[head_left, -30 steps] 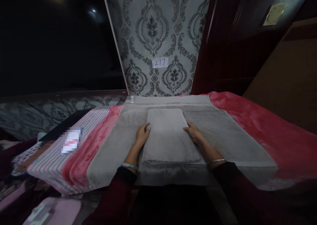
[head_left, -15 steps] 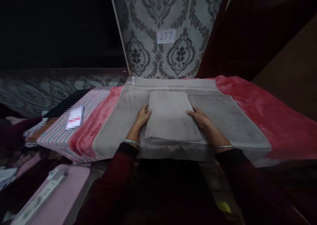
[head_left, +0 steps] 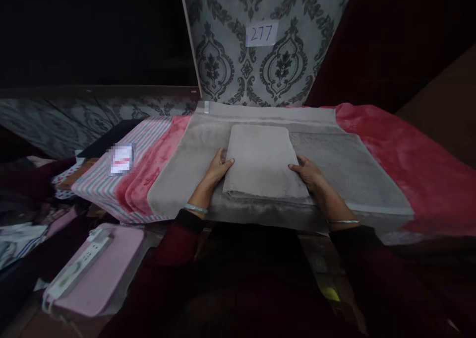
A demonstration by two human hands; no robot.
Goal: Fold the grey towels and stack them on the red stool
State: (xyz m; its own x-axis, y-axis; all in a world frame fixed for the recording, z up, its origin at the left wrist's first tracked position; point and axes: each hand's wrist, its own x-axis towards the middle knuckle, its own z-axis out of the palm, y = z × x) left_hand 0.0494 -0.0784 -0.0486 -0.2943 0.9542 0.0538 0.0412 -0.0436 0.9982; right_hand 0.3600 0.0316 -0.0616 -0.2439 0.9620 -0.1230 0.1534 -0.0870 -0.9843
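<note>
Grey folded cloth (head_left: 262, 159) between parted fingers (head_left: 226, 166)

From where I stand, this looks like a room in a home. Leafy, scrolled wallpaper (head_left: 246, 87) covers the wall, with a wide black screen (head_left: 92, 35), apparently a television, in front of it. Soft household bedding is spread out below: a red plush blanket (head_left: 405, 164) and a striped cloth (head_left: 98, 184). To the left, a power strip (head_left: 81, 268) rests on something pink, near piled fabric (head_left: 22, 238).
</note>
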